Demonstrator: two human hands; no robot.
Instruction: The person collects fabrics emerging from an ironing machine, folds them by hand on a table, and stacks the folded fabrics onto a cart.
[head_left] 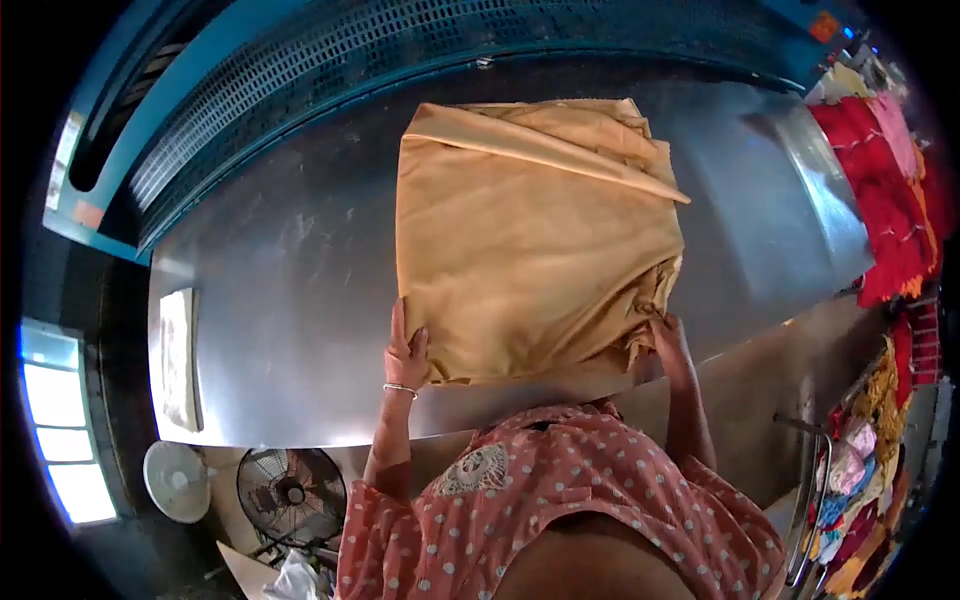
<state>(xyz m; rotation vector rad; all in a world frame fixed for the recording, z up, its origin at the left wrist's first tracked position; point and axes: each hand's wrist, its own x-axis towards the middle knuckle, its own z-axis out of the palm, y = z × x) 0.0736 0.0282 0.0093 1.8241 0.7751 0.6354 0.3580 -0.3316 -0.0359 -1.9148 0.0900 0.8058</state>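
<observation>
A golden-tan satin cloth (520, 250), folded into a rough square, lies on a shiny metal table (290, 290). A slanted fold crosses its far side and ends in a point at the right. My left hand (405, 355) rests at the cloth's near left edge, fingers stretched along it and thumb apart on the fabric. A bangle circles that wrist. At the near right corner, where the fabric is bunched and creased, the fingers of my right hand (668, 338) are closed on the cloth. Part of those fingers is hidden by the folds.
A blue perforated metal panel (420, 55) runs along the table's far side. A folded pale cloth (180, 360) lies at the left end. Red fabric (875, 190) hangs at the right, above a heap of coloured cloths (860, 470). Below the table's left end stands a black fan (290, 493).
</observation>
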